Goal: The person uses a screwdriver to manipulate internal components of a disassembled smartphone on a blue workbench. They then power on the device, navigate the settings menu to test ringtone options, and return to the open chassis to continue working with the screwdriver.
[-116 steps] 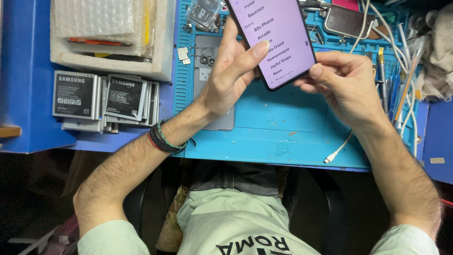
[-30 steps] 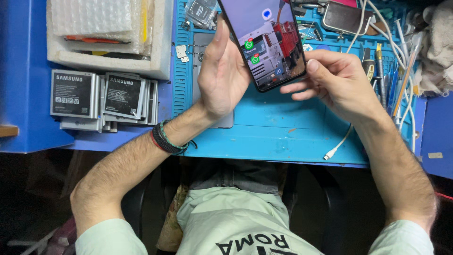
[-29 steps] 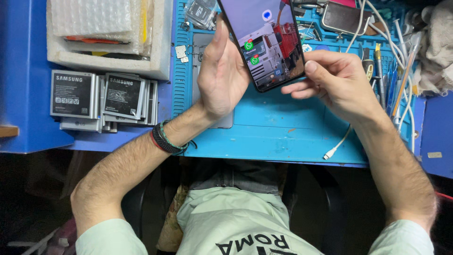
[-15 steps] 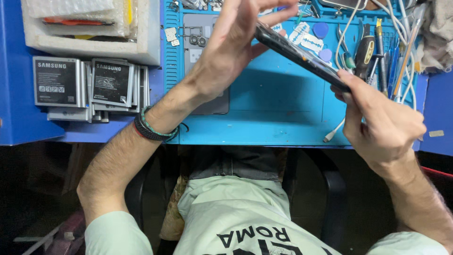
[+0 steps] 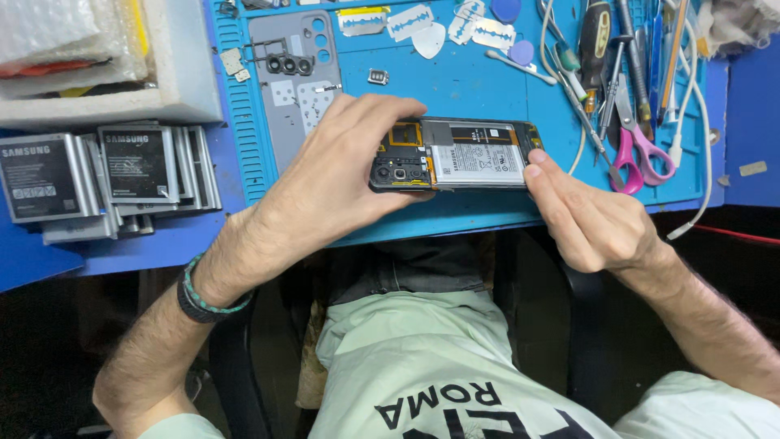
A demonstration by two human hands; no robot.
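On the blue mat (image 5: 487, 89), an opened phone (image 5: 455, 154) lies back-side up with its battery showing. The left hand (image 5: 333, 183) grips its camera end from nine o'clock; the right hand (image 5: 589, 219) pinches the three o'clock end. Scissors (image 5: 638, 150) lie further right. It looks like an inspection step, needing a steady hold.

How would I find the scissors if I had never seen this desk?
Start at the blue work mat on the desk and go to its right edge, beside the opened phone held in both hands. Among the upright tools there lie the scissors, the only thing with pink loop handles.
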